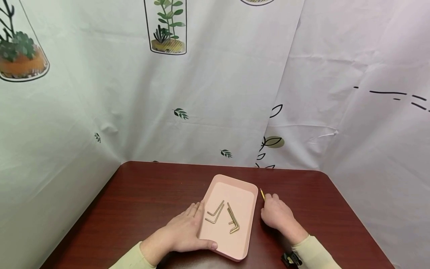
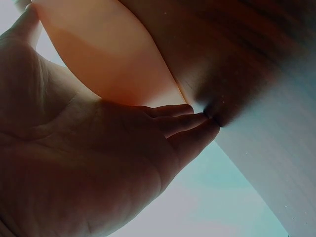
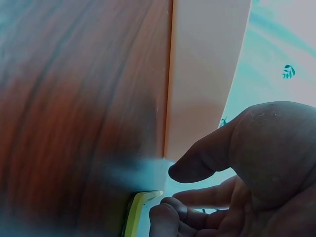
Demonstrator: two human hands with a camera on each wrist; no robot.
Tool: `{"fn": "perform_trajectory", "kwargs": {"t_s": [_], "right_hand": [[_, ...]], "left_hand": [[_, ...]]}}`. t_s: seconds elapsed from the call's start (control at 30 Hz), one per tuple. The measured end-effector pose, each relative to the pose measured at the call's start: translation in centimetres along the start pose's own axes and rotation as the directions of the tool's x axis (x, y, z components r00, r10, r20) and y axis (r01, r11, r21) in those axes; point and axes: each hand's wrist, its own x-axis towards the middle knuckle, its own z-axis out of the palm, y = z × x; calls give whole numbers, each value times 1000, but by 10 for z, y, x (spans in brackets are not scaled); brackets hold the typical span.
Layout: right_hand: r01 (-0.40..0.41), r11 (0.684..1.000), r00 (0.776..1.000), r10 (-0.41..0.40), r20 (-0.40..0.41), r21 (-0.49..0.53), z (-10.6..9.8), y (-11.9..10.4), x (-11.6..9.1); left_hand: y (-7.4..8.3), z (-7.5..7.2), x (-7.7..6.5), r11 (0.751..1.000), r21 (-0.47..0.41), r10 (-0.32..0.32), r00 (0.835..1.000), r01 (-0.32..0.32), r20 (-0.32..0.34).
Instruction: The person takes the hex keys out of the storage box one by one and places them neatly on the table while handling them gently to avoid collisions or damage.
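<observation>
A pink tray (image 1: 235, 246) lies on the table, holding several brass-coloured L-shaped hex keys (image 1: 218, 213). Along its left side, my left hand (image 1: 188, 228) rests with fingers straight against the outer wall and thumb over the near rim. The left wrist view shows the palm beside the tray wall (image 2: 98, 54). Right of the tray, my right hand (image 1: 277, 213) is low over the table, with its fingertips right at a slim yellow piece (image 1: 262, 194). In the right wrist view this yellow piece (image 3: 134, 212) has a bent end; thumb and fingers are apart.
The dark red-brown wooden table (image 1: 151, 186) has white printed cloth (image 1: 215, 93) hanging behind it and at both sides. A black device (image 1: 291, 259) sits at my right wrist, by the pale sleeve (image 1: 317, 250).
</observation>
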Motion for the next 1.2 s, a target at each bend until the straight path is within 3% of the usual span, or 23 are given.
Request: {"fn": "perform_trajectory", "kwargs": {"t_s": [0.57, 1.0, 1.2], "right_hand": [[9, 998, 997, -4, -83, 70, -4, -7, -1], [59, 991, 992, -46, -115, 117, -5, -18, -5], [121, 983, 980, -95, -177, 141, -2, -23, -7]], "left_hand": [[-1, 1, 0, 1000, -13, -5, 1000, 5, 5], [-1, 1, 1, 1000, -17, -12, 1000, 12, 10], [-1, 0, 1, 1000, -17, -12, 1000, 12, 11]]}}
